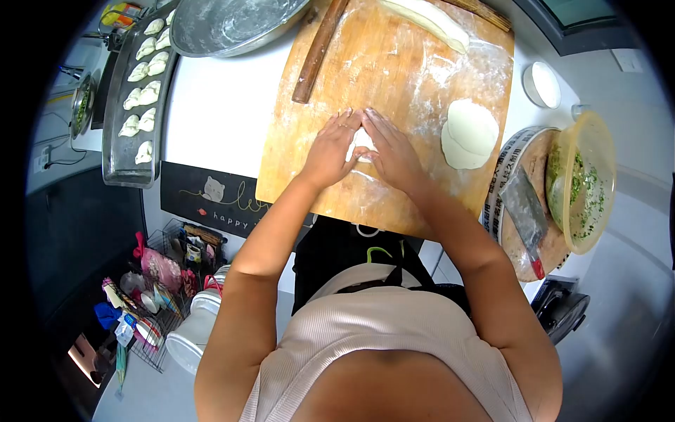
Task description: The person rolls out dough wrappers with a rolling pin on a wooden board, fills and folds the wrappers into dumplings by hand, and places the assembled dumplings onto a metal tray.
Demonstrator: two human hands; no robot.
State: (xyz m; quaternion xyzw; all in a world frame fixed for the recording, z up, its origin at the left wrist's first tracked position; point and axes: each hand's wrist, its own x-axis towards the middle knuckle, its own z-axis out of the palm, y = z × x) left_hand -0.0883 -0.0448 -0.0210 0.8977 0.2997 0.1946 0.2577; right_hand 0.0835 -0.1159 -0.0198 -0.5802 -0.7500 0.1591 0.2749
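Observation:
Both hands meet over a small white piece of dough (361, 143) on the floured wooden board (281, 165). My left hand (333, 146) lies along the dough's left side, and my right hand (391, 151) along its right side. Their fingertips come together above it and the thumbs touch below, so the dough shows between them. Flat rounds of dough (471, 133) overlap on the board's right part. A long dough roll (429, 22) lies at the top, and a brown rolling pin (320, 53) rests at the upper left.
At the far left stands a metal tray (109, 158) of shaped dumplings, beside a large metal bowl (232, 28). To the right are a cleaver (524, 207) on a round board, a yellowish bowl with green bits (601, 211) and a small white bowl (542, 85).

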